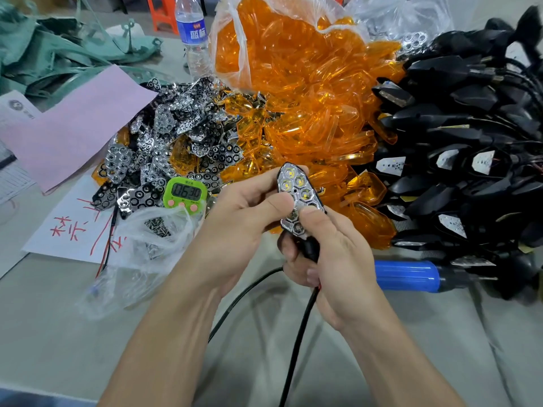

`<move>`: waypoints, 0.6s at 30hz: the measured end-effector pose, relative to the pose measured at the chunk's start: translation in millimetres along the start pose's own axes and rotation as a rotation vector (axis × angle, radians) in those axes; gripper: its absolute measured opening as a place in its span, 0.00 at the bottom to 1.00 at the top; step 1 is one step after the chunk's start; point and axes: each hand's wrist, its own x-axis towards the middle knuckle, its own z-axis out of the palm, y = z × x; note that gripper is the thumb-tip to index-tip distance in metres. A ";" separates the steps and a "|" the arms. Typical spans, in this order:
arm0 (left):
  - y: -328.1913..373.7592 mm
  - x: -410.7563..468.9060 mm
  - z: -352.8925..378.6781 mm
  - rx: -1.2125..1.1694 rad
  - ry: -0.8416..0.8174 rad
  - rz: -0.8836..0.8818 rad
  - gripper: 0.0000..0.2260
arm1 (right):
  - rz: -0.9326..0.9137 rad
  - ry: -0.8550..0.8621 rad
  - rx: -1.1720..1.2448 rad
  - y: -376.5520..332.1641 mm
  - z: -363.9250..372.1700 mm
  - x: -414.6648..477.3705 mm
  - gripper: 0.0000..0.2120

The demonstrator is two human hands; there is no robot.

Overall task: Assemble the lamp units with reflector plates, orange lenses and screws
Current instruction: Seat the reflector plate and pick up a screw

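Fingers of both hands pinching lamp unit (299, 201); chrome honeycomb reflector plate (296, 186) seated, black housing, upright.

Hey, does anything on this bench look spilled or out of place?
Yes. Translucent orange lenses have spilled from their torn clear plastic bag across the table, mingling with the loose heap of shiny silver reflector plates. Nothing looks broken.
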 end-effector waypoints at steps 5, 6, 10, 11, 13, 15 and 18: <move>5.2 -2.1 4.1 0.202 0.047 0.104 0.11 | -0.027 0.017 0.023 1.0 2.7 -2.7 0.14; 6.1 -1.7 3.1 0.209 0.033 0.099 0.13 | -0.032 0.021 0.026 1.5 3.1 -3.8 0.14; 12.1 -2.6 -6.2 0.103 -0.190 -0.019 0.23 | -0.015 0.025 0.121 1.7 2.2 -6.4 0.16; 12.0 -3.5 -6.3 0.092 -0.236 -0.030 0.26 | 0.000 0.025 0.139 0.8 1.5 -6.3 0.18; 8.6 -4.7 -3.4 0.126 -0.225 -0.024 0.30 | 0.047 0.023 0.199 -2.6 -0.1 -5.5 0.19; 5.4 -5.8 0.5 0.170 -0.160 0.004 0.32 | 0.105 -0.012 0.294 -6.0 -2.0 -4.0 0.16; 3.6 -8.2 4.4 0.204 -0.115 0.053 0.32 | 0.159 -0.060 0.340 -10.0 -5.4 -1.2 0.12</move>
